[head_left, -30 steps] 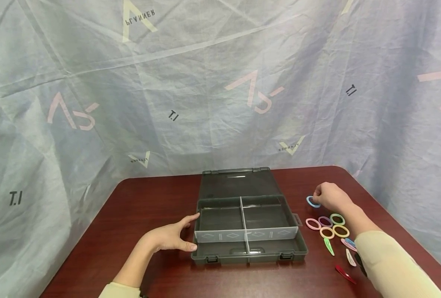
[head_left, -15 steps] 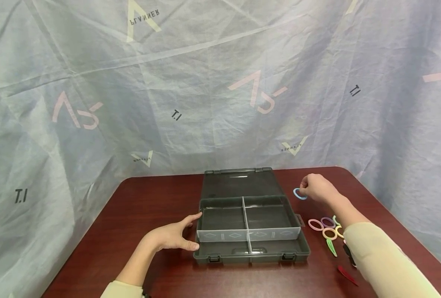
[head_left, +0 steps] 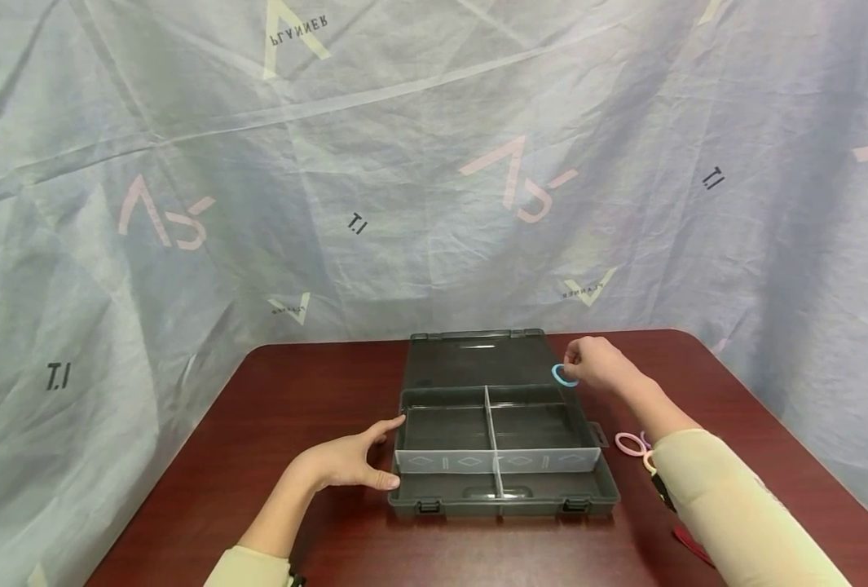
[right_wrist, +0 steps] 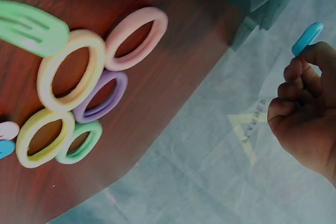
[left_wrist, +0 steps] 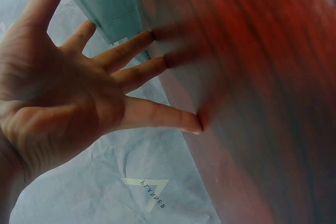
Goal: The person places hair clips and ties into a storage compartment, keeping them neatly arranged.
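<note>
Light blue plastic or fabric, a small ring [right_wrist: 307,39] is pinched between the thumb and fingers of the right hand [head_left: 597,361], held up near the right edge of the open lid [head_left: 470,363]. The left hand [head_left: 353,458], fingers spread apart, reaches to the left edge of the grey divided box [head_left: 463,508] near the middle of the worktop [head_left: 316,371]. Toward the worktop's right edge, five pastel rings [right_wrist: 96,66] lie bunched beside a green clip [right_wrist: 31,27]; a red clip [head_left: 690,545] lies nearer the front edge, partly behind the sleeve [head_left: 727,489].
</note>
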Available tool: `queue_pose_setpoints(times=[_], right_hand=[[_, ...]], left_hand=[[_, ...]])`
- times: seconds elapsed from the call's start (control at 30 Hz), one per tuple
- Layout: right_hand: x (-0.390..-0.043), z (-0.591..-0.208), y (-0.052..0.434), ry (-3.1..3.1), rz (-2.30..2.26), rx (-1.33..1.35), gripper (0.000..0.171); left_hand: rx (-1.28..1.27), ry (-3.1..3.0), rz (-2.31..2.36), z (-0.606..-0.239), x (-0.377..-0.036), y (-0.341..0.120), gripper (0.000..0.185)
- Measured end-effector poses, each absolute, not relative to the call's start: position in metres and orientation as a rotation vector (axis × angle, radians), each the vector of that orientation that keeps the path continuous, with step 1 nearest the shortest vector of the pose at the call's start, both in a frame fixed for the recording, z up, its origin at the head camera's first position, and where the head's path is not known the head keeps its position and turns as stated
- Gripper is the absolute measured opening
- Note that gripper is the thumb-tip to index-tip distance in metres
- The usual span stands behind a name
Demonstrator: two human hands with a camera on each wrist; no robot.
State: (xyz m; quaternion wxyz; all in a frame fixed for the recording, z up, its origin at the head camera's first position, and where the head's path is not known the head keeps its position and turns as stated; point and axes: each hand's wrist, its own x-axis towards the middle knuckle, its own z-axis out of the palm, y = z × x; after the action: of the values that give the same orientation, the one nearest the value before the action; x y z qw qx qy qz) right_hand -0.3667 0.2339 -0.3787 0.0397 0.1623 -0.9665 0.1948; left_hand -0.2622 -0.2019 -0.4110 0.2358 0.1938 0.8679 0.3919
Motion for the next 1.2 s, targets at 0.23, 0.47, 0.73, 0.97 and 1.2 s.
queue_pose_setpoints(times=[0.23,0.47,0.73,0.97,1.2], right_hand=[[-0.374,-0.379,0.216,-2.923,0.59,0.582,0.008],[-0.376,-0.377,0.197,-2.934,0.592,0.624,0.009],[-0.378,-0.378,0.173,-2.908,0.629,0.702,0.008],[-0.382,-0.378,0.15,-2.897,0.693,0.771,0.007],[-0.38,-0.378,0.125,-2.912,0.689,0.814,0.007]], left_hand=[[0.516,2.371,1.09,-0.41,-0.26,-0.201,0.097],[0.506,2.351,1.093,-0.408,-0.26,-0.197,0.097],[0.484,2.363,1.075,-0.409,-0.261,-0.195,0.097],[0.495,2.381,1.053,-0.408,-0.261,-0.192,0.097],[0.493,2.391,1.034,-0.408,-0.262,-0.189,0.096]])
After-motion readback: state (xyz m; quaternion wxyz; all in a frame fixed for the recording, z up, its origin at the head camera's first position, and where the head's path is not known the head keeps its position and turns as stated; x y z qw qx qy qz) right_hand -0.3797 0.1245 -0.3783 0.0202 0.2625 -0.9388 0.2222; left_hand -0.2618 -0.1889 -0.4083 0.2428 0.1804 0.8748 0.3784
